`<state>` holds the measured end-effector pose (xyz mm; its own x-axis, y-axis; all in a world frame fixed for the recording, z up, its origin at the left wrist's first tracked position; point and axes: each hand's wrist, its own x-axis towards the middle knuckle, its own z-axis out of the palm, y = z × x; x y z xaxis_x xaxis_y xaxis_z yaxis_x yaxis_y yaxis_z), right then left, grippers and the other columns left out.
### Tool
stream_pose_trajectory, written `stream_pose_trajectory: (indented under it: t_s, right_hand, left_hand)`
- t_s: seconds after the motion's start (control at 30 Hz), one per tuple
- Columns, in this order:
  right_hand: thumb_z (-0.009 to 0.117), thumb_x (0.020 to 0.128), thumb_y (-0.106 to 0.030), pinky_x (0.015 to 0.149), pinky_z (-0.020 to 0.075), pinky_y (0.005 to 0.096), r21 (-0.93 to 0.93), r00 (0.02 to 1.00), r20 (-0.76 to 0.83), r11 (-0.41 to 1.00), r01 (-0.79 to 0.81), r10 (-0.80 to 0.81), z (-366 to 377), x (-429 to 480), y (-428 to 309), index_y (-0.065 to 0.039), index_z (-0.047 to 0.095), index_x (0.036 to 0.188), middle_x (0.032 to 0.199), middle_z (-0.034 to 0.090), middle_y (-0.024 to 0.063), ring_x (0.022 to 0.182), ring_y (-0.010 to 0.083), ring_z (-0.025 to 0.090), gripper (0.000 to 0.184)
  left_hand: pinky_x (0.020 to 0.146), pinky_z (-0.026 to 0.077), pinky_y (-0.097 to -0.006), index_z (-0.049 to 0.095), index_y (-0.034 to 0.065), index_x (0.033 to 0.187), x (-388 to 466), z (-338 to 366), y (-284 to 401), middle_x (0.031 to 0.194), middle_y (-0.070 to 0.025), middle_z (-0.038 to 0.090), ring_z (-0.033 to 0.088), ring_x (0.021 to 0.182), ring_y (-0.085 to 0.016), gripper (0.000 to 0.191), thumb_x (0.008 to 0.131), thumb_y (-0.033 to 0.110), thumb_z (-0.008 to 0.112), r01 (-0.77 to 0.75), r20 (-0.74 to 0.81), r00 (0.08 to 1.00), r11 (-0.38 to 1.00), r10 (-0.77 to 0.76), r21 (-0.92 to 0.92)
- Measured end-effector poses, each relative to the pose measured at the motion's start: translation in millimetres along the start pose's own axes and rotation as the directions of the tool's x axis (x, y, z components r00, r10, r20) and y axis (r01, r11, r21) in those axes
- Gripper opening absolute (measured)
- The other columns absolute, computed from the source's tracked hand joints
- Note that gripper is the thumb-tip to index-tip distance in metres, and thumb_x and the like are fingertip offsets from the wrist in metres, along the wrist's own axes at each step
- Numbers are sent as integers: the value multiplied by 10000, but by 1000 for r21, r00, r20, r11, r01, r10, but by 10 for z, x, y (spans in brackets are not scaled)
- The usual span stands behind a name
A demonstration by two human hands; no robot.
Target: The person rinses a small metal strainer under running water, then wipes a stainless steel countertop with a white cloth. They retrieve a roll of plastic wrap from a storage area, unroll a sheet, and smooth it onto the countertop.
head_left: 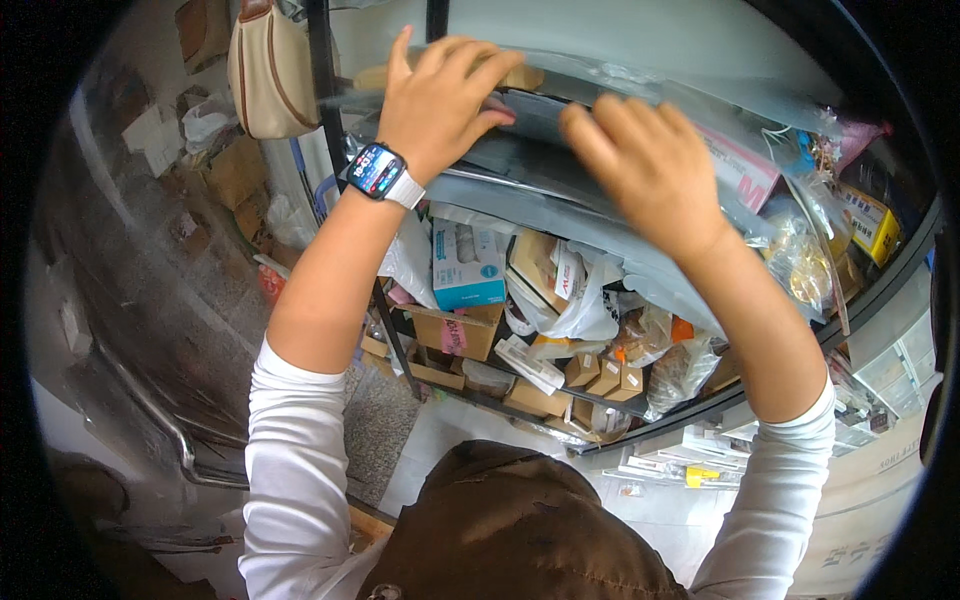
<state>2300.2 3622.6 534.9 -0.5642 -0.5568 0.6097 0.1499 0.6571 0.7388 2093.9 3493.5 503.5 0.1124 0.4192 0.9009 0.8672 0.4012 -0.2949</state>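
My left hand (446, 101), with a smartwatch (377, 171) on its wrist, is spread over a grey plastic bag or sheet (536, 112). Its index finger and thumb are apart, the thumb beside the plastic's raised edge. Motion blurs my right hand (652, 169), whose fingers curl down over the right part of the same plastic. Whether they grip it is hidden. Dark, glossy folds (540, 161) lie between the two hands. A white and pink carton (742, 169) shows just beyond my right wrist.
Below, a black-framed shelf holds a blue and white box (469, 262), a cardboard box (457, 330), small brown boxes (604, 377) and bagged goods (682, 375). A beige handbag (274, 71) hangs at upper left. A yellow box (870, 225) stands at right, near clear bags (799, 251).
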Motion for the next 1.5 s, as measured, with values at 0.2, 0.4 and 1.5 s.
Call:
stream_pose_trajectory:
  t_s: [0.2,0.4,1.5]
  right_hand:
    - [624,719,-133,619,481,301,124,1000,2,992,-6,6,4,-136,-131,-47,595,892,762,529,26,671,181,581,196]
    - [705,861,-340,808,550,413,283,748,640,851,-443,176,116,-169,-214,-48,710,1094,1040,719,139,958,325,684,374]
    - [632,693,-173,462,454,298,218,936,351,969,-120,37,-616,-360,-607,21,597,820,692,642,114,590,188,628,235]
  left_hand:
    - [1073,344,-594,613,244,1215,201,105,-80,1217,46,628,602,1137,-234,471,788,387,749,25,-32,999,999,-26,-33]
    - [994,392,-458,634,129,1167,444,8,-91,1159,-80,591,554,1121,-293,448,779,308,768,44,34,999,997,-42,-66]
    - [819,513,-445,553,101,1234,541,-147,-267,1145,-89,591,603,1036,-366,558,793,371,765,-71,346,933,993,101,-99]
